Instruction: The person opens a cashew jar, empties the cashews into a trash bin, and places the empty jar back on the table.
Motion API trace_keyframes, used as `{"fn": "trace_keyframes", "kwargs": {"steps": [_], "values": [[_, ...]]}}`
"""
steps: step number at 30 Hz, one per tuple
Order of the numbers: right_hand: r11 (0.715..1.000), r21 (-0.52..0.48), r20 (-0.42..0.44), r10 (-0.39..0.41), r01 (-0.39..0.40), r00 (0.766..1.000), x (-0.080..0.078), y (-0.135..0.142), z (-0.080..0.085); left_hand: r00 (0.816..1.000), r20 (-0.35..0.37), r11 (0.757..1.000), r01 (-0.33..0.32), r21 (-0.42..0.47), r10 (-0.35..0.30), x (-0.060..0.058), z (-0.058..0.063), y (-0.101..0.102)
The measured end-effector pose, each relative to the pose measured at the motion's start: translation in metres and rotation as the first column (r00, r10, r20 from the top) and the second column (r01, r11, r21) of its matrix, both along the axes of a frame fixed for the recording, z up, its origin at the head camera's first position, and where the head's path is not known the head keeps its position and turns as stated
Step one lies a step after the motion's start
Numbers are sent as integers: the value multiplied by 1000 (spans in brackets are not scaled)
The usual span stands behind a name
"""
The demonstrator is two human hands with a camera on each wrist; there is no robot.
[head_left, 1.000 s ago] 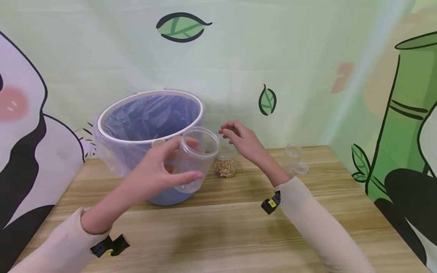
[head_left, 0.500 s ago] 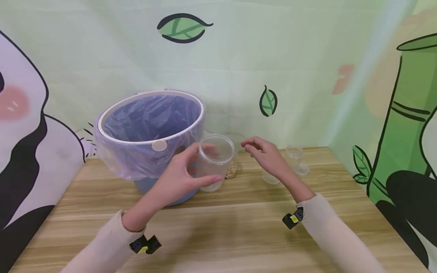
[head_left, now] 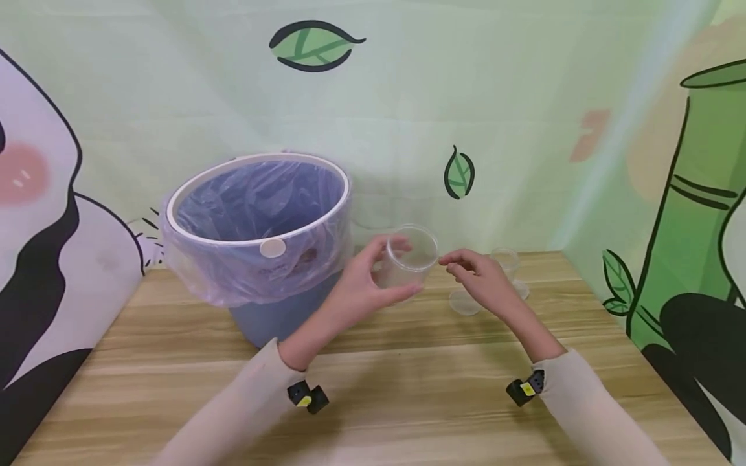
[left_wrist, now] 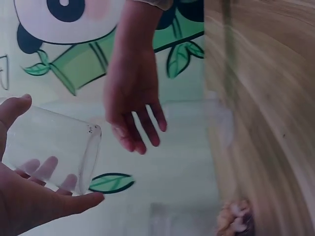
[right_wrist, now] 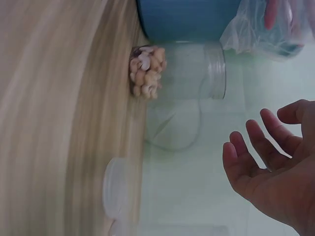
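My left hand (head_left: 364,281) grips a clear plastic jar (head_left: 412,257) from its left side, above the table. In the left wrist view the jar (left_wrist: 51,142) looks see-through, with no contents showing. My right hand (head_left: 484,285) is just right of the jar's rim, its fingers loosely bent and holding nothing. A second clear jar (right_wrist: 189,73) with cashews (right_wrist: 147,73) at the bottom stands on the table; in the head view the held jar and left hand hide it. A round clear lid (head_left: 464,302) lies flat below my right hand.
A blue bin (head_left: 280,317) lined with a thin plastic bag (head_left: 256,275) stands at the back left. Behind my right hand are a smaller clear jar (head_left: 504,257) and another lid (head_left: 521,289). The printed backdrop (head_left: 402,97) closes off the wooden table's (head_left: 408,388) rear.
My left hand has carried the jar rightward, away from the bin's front. My right hand has moved right and slightly down, staying loose. The cashew jar has gone out of sight behind the held jar.
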State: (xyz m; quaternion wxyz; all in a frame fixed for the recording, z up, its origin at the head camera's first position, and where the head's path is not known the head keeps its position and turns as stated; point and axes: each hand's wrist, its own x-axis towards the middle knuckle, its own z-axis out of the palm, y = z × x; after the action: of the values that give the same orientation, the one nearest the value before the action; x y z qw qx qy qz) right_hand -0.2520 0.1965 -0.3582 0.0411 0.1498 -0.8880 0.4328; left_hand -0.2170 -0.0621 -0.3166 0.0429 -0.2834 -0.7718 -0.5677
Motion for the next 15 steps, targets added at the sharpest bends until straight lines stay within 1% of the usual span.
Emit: {"fn": "trace_keyframes", "kwargs": {"steps": [3,6,10,13,15], "values": [[1000,21,8,-7,7,1000,3,9,-4,999,49,1000,-4,3,3,-11,-10,13],[999,27,32,-33,32,999,6,17,-8,996,85,1000,-9,2,9,-21,-20,23],[998,34,64,-57,55,996,7,25,-13,991,134,999,-20,-34,25,-31,-36,34],[998,42,68,-46,44,997,8,28,-16,989,136,996,-44,-76,54,-36,-47,42],[998,50,69,-36,33,997,9,30,-18,991,114,993,-62,-97,73,-40,-53,47]]}}
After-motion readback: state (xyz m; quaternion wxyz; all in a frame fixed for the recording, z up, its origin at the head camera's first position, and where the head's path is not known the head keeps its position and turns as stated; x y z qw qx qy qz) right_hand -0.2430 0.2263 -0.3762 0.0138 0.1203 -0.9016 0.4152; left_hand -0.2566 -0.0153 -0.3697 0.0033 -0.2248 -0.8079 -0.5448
